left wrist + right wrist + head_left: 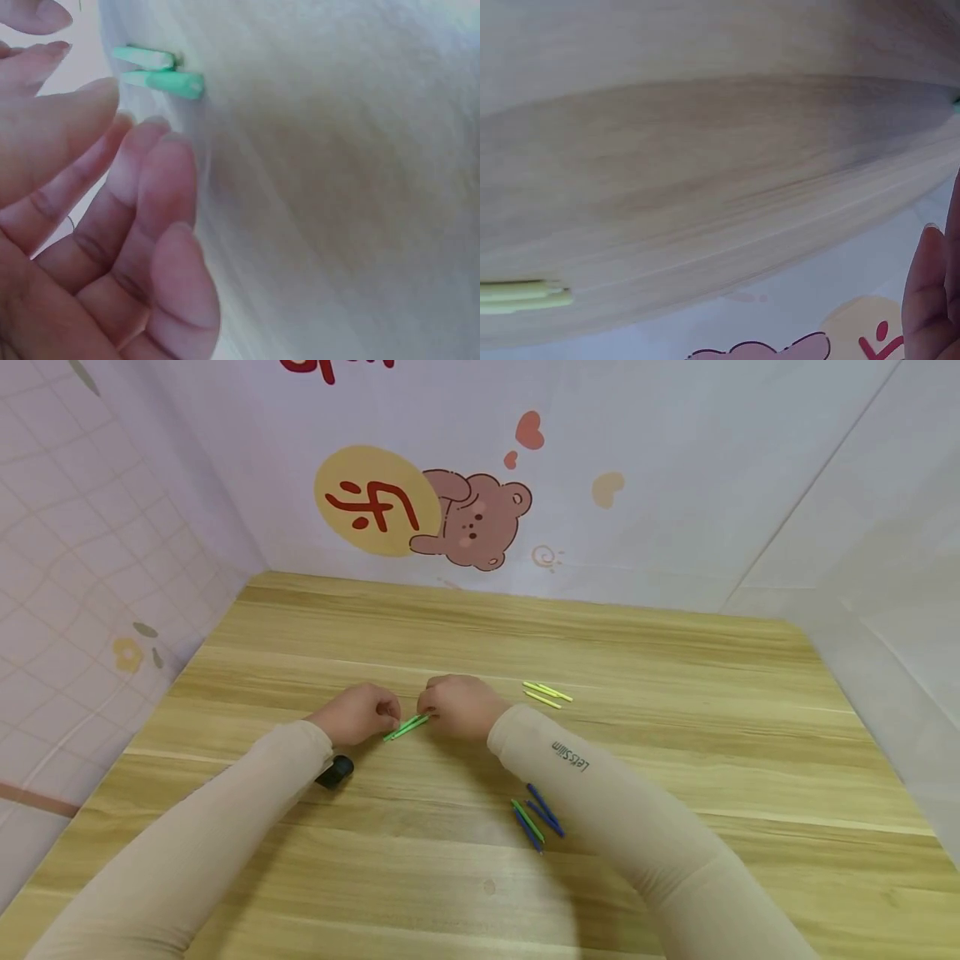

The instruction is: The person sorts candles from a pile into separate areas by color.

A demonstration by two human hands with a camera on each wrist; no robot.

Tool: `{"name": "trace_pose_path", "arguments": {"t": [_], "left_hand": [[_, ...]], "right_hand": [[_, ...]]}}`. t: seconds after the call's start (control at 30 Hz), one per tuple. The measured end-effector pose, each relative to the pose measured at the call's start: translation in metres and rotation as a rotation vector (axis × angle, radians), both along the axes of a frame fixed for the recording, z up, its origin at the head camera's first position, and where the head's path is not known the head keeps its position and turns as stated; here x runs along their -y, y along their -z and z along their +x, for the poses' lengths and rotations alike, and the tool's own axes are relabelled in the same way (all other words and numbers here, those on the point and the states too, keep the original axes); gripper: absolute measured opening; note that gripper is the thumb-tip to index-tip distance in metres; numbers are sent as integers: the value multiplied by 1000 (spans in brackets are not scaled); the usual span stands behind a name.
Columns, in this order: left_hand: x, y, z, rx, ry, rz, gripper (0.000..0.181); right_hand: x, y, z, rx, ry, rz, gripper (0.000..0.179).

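Note:
Two slim green sticks point(407, 727) lie side by side on the table between the hands, slightly crossed or angled. My left hand point(361, 713) is at their left end with loosely bent fingers. In the left wrist view, the fingers and thumb point(56, 142) curve near the green sticks point(165, 73), with no stick between them. At the sticks' right end is my right hand point(462, 703), fingers bent downward; whether it pinches a stick is hidden. Only part of the right hand point(934, 292) shows at the edge of the right wrist view.
Several yellow sticks point(547, 692) lie to the right of the right hand. Nearer, by the right forearm, are blue sticks point(545, 810) and a green stick point(529, 821). A small black object point(337, 772) sits beside the left wrist. A printed wall point(645, 543) borders the wooden table point(420, 877).

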State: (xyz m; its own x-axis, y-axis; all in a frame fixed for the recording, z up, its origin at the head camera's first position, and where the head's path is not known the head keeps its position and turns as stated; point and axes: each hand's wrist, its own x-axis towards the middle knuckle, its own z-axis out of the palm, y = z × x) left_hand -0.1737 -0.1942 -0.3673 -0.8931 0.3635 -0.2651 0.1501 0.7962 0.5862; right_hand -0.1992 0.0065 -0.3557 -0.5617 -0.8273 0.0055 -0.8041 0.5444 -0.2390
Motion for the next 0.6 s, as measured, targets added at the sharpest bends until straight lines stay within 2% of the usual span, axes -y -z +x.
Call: {"name": "trace_pose_path", "arguments": {"t": [0.2, 0.33, 0.6], "left_hand": [[-2, -6, 1, -50, -10, 10, 5], [-6, -11, 4, -55, -34, 14, 9], [-26, -21, 15, -161, 1, 3, 18]], "right_hand": [[-20, -2, -1, 5, 75, -36, 13], [-36, -7, 2, 69, 156, -65, 16], [-66, -12, 19, 132, 284, -185, 19]]}}
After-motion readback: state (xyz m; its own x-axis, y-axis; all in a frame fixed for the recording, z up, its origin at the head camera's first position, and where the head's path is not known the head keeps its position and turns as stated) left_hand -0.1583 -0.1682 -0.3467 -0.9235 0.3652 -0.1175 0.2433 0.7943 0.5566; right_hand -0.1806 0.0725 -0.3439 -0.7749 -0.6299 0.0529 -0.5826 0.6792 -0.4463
